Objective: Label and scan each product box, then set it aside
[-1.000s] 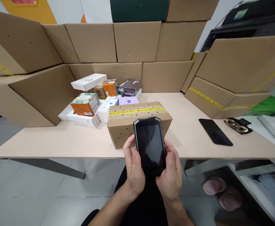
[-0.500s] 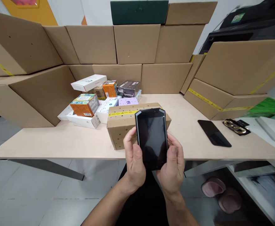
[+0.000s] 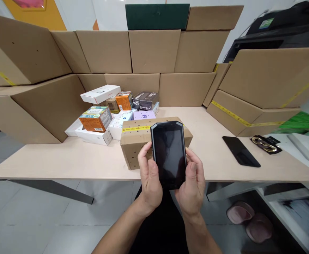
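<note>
A black rugged handheld device (image 3: 169, 155) with grey upper corners is held upright between both hands, its dark screen facing me. My left hand (image 3: 151, 180) grips the left edge, thumb along the side and fingers behind. On the opposite edge my right hand (image 3: 191, 187) closes the same way, its fingertips partly hidden by the device. Just behind the device a taped cardboard box (image 3: 134, 151) sits near the table's front edge, partly covered by it.
Small product boxes lie piled at the left, among them an orange box (image 3: 95, 120) and a dark box (image 3: 145, 100). Right of my hands rest a black phone (image 3: 241, 151) and a gold-coloured item (image 3: 266, 144). Large cartons (image 3: 187, 89) wall the back of the table (image 3: 64, 162).
The device and both hands have shifted slightly left. The view has tilted a little, so the background sits marginally lower. Both hands keep their hold.
</note>
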{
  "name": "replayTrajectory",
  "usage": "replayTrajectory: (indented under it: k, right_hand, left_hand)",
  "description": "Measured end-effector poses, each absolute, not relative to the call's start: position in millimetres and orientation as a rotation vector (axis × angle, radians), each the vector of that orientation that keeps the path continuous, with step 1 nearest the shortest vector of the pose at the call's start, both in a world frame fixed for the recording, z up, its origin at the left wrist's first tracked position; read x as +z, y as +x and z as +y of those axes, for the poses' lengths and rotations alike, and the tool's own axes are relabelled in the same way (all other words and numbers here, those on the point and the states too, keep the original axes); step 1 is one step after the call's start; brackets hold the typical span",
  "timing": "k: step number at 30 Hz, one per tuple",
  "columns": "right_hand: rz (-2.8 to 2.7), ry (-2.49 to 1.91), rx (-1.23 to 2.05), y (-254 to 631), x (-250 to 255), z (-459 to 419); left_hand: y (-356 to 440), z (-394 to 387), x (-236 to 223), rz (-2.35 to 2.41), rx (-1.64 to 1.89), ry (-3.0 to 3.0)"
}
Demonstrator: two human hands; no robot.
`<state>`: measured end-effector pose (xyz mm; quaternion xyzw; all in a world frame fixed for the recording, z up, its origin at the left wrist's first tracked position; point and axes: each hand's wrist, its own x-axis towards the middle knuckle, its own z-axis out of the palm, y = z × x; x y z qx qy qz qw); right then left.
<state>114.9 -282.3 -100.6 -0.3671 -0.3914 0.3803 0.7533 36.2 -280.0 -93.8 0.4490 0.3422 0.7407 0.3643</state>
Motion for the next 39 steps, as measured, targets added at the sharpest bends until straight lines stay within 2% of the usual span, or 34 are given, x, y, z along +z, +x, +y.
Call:
replayTrajectory:
  k: [21,30,39]
  right_hand:
    - [-0.927,-0.821,0.883,121,-108,-285]
    - [-1.53,-1.16,0.475,153,-98,-305]
    - [-1.519,-1.447,0.449,165,-97,-300]
  left_hand:
    - [41,-276,-88,0.849,1.982,1.097]
    - [51,-279,-90,0.739,1.931,1.139]
    - [59,-292,-106,0.581,1.722,1.34]
